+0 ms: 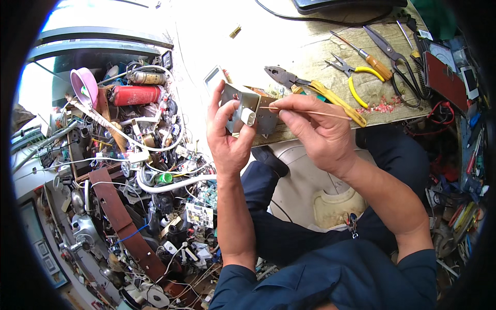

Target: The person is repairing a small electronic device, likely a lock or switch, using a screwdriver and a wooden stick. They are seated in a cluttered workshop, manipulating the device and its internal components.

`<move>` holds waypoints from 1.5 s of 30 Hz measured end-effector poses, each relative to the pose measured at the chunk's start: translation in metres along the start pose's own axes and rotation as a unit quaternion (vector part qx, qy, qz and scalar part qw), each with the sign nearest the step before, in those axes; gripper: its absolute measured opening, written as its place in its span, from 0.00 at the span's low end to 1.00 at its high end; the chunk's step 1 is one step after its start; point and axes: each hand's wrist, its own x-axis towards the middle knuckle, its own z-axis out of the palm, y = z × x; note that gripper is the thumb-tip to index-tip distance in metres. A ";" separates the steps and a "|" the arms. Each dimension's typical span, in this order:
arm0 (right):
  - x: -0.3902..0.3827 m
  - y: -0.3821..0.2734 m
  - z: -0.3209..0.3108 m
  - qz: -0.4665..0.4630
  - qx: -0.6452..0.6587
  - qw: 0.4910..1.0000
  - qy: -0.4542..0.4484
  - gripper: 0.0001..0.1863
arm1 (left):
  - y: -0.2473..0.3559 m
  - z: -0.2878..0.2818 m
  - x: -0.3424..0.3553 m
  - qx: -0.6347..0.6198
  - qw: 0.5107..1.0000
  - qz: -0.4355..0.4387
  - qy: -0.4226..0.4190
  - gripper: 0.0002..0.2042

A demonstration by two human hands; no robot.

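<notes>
At the table's near edge, my left hand (231,142) grips a small grey metal box (267,123), its fingers round one side. A white rectangular block (248,117) sticks out from the box's near face. My right hand (324,137) pinches a thin copper-coloured rod (330,114) between thumb and fingers. The rod's left tip meets the box or lies just in front of it; I cannot tell which. What is inside the box is mostly hidden. Just beyond my right hand lie large pliers (281,76) with yellow handles.
Small yellow-handled pliers (357,72), a wooden-handled screwdriver (376,63) and black-handled scissors (390,51) lie on the wooden table (310,41). Reddish scraps (381,106) are scattered near its edge. Left of me are piled cables and parts, with a red cylinder (135,95) and a pink bowl (83,87).
</notes>
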 end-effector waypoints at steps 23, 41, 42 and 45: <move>0.002 0.007 0.007 -0.131 -0.066 0.989 -0.018 0.13 | 0.004 0.001 -0.002 -0.015 1.000 0.010 -0.012 0.19; 0.027 -0.011 0.001 -0.253 -0.201 0.941 -0.102 0.14 | 0.003 -0.002 -0.002 -0.017 0.999 0.014 -0.025 0.19; 0.027 -0.009 0.001 -0.253 -0.197 0.942 -0.100 0.14 | 0.002 -0.001 -0.003 -0.021 0.999 0.013 -0.025 0.19; 0.025 -0.005 -0.001 -0.262 -0.200 0.939 -0.104 0.14 | 0.004 -0.001 -0.004 -0.023 0.999 0.004 -0.025 0.19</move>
